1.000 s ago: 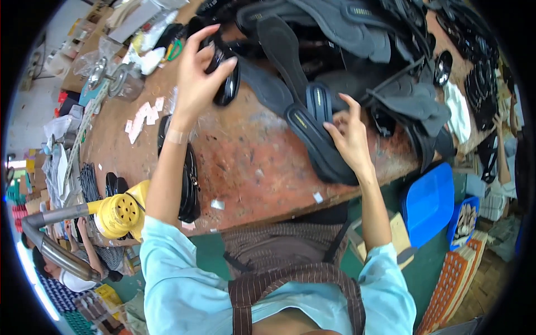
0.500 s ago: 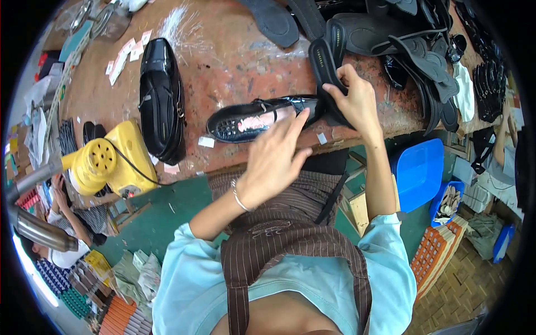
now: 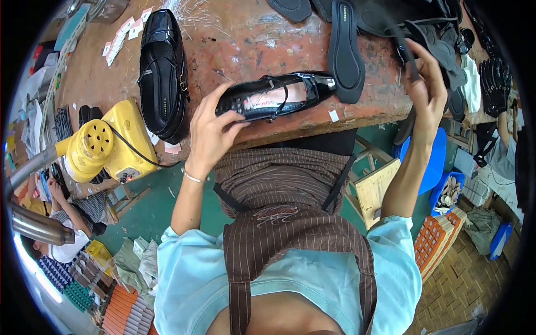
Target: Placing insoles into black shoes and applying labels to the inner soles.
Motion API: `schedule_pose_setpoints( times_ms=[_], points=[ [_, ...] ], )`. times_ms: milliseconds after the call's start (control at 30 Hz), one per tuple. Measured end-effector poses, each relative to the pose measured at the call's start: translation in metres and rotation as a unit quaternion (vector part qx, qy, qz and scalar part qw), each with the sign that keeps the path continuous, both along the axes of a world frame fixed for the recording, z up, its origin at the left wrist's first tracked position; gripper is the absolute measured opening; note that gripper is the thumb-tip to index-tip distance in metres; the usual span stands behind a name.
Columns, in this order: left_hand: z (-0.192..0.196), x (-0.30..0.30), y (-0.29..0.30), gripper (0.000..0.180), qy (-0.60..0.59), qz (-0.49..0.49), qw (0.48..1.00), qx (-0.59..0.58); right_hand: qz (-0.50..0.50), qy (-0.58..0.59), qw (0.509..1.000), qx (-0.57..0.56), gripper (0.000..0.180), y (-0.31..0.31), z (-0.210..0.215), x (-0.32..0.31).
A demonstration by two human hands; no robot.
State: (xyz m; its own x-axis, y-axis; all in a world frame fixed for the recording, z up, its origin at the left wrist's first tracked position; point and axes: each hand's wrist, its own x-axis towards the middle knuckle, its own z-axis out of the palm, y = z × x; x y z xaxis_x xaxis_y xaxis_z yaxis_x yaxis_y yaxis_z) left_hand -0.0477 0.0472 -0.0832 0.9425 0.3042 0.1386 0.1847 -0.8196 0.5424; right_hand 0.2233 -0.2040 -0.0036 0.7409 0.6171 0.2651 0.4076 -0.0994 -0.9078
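In the head view, the person's left hand is gripping the heel end of a glossy black strapped shoe with a pinkish lining, thumb and fingers clamped around its back, and the shoe is lying on its side at the near edge of the worn reddish-brown workbench, its toe pointing to the right. The right hand is being held up at the bench's right end, its fingers closed on a thin dark insole piece; how firmly it is pinching cannot be told, since the fingers are hiding the contact. A loose flat black insole is lying just beyond the shoe's toe, and a pile of dark sandal straps and soles is crowding the far right corner. A second glossy black shoe is resting on the bench to the left, near a yellow heat-blower tool at the bench edge. Judging from this, the fitting looks barely begun: the shoe is in hand and a piece is picked up, but the lining is showing bare, so putting the piece in and pressing it down seems left to do.
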Motion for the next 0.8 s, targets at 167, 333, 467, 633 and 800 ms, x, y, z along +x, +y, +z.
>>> schedule_pose_setpoints(
  times_ms=[167, 333, 467, 633, 800],
  points=[
    [-0.006, -0.03, -0.012, 0.021, -0.038, 0.062, 0.995, -0.068, 0.085, -0.198, 0.954, -0.208, 0.056, 0.0, -0.016, -0.038],
    [-0.029, -0.028, -0.015, 0.081, -0.132, 0.073, 0.988, -0.021, 0.195, -0.363, 0.877, -0.245, 0.042, 0.015, -0.04, -0.054],
    [-0.058, -0.033, -0.018, 0.123, -0.225, 0.091, 0.959, -0.148, 0.238, -0.344, 0.891, -0.177, 0.031, 0.05, -0.072, -0.073],
    [-0.067, -0.035, -0.02, 0.15, -0.211, 0.082, 0.962, -0.152, 0.27, -0.274, 0.92, -0.079, 0.022, 0.089, -0.097, -0.1],
    [-0.066, -0.036, -0.019, 0.15, -0.215, 0.075, 0.963, -0.141, 0.307, -0.226, 0.921, -0.078, 0.014, 0.113, -0.107, -0.121]
  ],
)
